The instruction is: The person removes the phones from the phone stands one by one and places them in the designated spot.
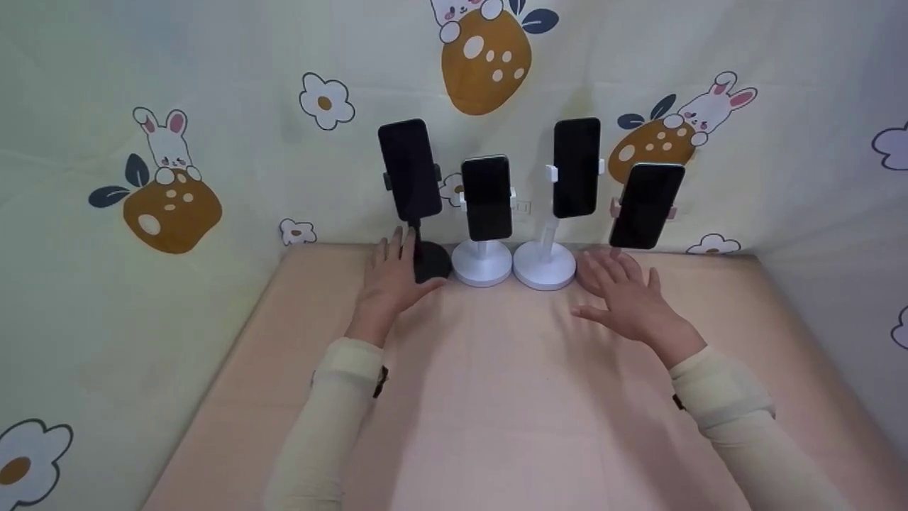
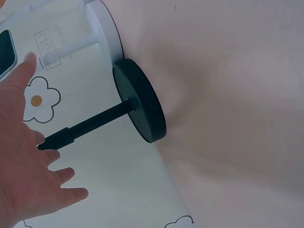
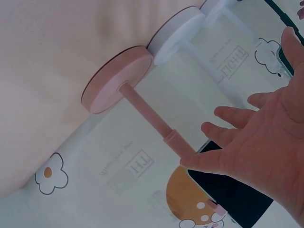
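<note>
- Our left grip (image 1: 392,285), fingers spread and holding nothing, is beside the black stand (image 1: 436,264); our right grip (image 1: 633,305), equally unclosed, is by the pink stand (image 3: 123,78).
- Between them stand two white stands (image 1: 482,271); all four carry phones (image 1: 411,170).
- We judge we're arranging this row; the next move calls for clearing the phones gently.
- Pinkish desk (image 1: 496,411) beneath, rabbit-printed cloth (image 1: 241,142) behind.

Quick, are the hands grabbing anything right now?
Left hand: open, holding nothing, near the black stand.
Right hand: open, holding nothing, near the pink stand.
</note>
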Tool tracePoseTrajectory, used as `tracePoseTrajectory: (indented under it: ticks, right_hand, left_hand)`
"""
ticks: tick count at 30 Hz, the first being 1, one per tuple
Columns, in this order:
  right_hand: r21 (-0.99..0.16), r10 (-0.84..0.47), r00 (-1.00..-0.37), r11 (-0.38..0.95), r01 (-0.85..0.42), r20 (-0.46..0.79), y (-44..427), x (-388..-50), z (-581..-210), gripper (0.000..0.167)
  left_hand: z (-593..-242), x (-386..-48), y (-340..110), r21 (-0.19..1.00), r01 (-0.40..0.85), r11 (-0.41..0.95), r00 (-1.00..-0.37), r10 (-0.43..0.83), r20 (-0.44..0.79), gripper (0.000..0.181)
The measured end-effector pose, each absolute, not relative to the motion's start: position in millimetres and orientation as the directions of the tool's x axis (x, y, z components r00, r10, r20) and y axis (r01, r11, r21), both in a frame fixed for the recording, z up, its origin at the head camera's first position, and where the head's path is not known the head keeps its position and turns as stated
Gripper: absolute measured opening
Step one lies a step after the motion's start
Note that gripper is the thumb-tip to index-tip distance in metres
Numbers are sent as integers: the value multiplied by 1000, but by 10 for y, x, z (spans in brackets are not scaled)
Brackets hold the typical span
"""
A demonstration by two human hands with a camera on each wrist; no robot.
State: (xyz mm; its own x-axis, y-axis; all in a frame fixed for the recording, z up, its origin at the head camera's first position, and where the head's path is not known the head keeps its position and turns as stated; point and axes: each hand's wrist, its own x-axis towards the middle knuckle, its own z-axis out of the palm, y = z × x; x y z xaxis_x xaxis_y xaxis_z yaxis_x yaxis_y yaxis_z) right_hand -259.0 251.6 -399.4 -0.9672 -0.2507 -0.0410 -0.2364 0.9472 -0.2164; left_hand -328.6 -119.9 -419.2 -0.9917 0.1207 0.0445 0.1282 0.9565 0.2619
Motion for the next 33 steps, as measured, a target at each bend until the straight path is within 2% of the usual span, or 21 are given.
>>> tracePoseTrajectory:
  ticks: [7,21,33]
  right_hand:
    - [-230,-248,-967,946,-227,-66,2513,-2600,-4000,92]
    - [-245,-257,-965,940,-235,-58,2516,-2614,-4030,91]
    - [-261,-259,-964,936,-234,-65,2570,-2620,-4082,94]
  left_hand:
    - [-4180,-3387,-1233,346,97,933,-995,87,45,111]
    - [-4175,-3489,-1292,479,70,875,-997,41,72,102]
    - [-4220,-3555,-1353,706,87,703,-994,14,108,94]
